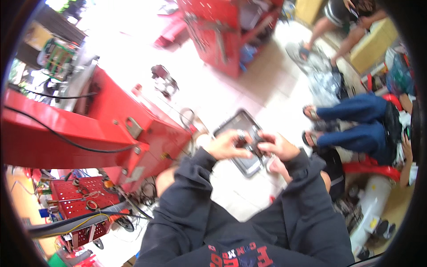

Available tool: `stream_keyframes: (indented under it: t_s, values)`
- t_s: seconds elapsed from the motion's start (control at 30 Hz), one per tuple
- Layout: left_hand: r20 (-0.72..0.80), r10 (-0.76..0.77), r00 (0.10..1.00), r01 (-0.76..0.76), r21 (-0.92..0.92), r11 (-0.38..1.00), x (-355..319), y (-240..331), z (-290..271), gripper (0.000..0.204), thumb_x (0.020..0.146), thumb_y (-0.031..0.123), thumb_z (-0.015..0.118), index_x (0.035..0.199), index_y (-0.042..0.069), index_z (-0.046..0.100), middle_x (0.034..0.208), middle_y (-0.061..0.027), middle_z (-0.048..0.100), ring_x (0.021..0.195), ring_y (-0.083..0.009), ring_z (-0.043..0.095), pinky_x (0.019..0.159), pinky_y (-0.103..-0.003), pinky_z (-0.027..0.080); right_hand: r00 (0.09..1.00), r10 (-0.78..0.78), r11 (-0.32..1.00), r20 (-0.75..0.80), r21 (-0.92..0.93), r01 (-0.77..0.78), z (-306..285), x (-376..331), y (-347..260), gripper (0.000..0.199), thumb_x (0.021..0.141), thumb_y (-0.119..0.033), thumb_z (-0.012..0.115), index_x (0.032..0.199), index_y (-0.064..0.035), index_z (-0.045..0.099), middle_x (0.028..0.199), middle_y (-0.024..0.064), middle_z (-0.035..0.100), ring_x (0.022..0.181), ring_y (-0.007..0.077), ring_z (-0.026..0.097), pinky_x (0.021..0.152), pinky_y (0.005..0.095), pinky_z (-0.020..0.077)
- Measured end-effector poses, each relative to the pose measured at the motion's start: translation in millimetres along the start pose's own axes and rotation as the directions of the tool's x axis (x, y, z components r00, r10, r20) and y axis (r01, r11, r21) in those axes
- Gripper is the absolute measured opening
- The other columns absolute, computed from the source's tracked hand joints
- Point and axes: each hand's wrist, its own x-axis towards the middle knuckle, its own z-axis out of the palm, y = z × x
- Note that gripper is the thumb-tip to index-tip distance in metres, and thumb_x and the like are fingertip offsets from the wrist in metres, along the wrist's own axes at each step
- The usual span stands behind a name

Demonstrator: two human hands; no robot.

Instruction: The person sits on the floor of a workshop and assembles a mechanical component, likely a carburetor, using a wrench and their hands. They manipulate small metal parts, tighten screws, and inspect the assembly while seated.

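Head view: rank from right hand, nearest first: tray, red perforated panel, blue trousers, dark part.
1. Dark part: between right hand and left hand.
2. Tray: below it.
3. Blue trousers: to the right.
4. Red perforated panel: far left.

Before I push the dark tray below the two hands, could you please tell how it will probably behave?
The dark tray looks stiff, since its raised rim keeps a neat rectangular outline. It seems unlikely to roll or tip, being broad and shallow. It may slide easily, as the pale floor looks smooth.
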Motion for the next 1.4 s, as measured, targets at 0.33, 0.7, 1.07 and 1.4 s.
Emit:
stream_keyframes:
  t_s: [0.33, 0.7, 1.07, 1.4]
  values:
    - [0.065, 0.024, 0.998, -0.01, -0.203, 0.979, -2, 6, 1, 0.025, 0.081, 0.02, 0.077, 0.095, 0.006, 0.06, 0.078, 0.0062, 0.053, 0.075, -0.0051, 0.048, 0.068, -0.026, 0.041, 0.999, -0.032, 0.988, 0.006, 0.152, 0.031, 9, 0, -3, 0.022, 0.087, -0.015, 0.064, 0.105, -0.0047, 0.059, 0.078, -0.0018, 0.058, 0.059, 0.0037, 0.046, 0.051, 0.0196, 0.0354]
    - [0.026, -0.049, 0.998, 0.054, -0.241, 0.969, 5, -25, 0, 0.023, 0.084, 0.015, 0.075, 0.099, 0.006, 0.06, 0.082, 0.0034, 0.06, 0.077, -0.0051, 0.055, 0.07, -0.022, 0.044, 1.0, 0.008, 0.976, -0.002, 0.216, -0.008, -1, 6, 14, 0.039, 0.085, -0.01, 0.064, 0.122, -0.0035, 0.052, 0.083, -0.003, 0.056, 0.057, 0.0018, 0.041, 0.053, 0.0188, 0.0359]
    - [0.041, -0.054, 0.998, 0.064, -0.314, 0.947, 6, -27, 6, 0.026, 0.083, 0.018, 0.078, 0.096, 0.005, 0.06, 0.082, 0.0047, 0.057, 0.074, -0.0041, 0.05, 0.066, -0.022, 0.042, 0.998, 0.039, 0.984, -0.049, 0.177, -0.03, 14, 3, 9, 0.029, 0.099, -0.033, 0.053, 0.119, -0.0132, 0.049, 0.076, -0.0034, 0.05, 0.049, 0.0021, 0.038, 0.043, 0.0179, 0.0287]
    - [-0.051, -0.06, 0.997, 0.044, -0.271, 0.962, 14, -34, 1, 0.026, 0.09, 0.023, 0.07, 0.106, 0.005, 0.06, 0.094, 0.0044, 0.059, 0.087, -0.005, 0.052, 0.079, -0.022, 0.043, 0.963, -0.122, 0.977, -0.242, 0.143, 0.16, 12, 17, 17, 0.031, 0.1, -0.03, 0.051, 0.12, -0.0064, 0.057, 0.08, -0.0007, 0.057, 0.049, 0.0048, 0.047, 0.041, 0.0208, 0.0375]
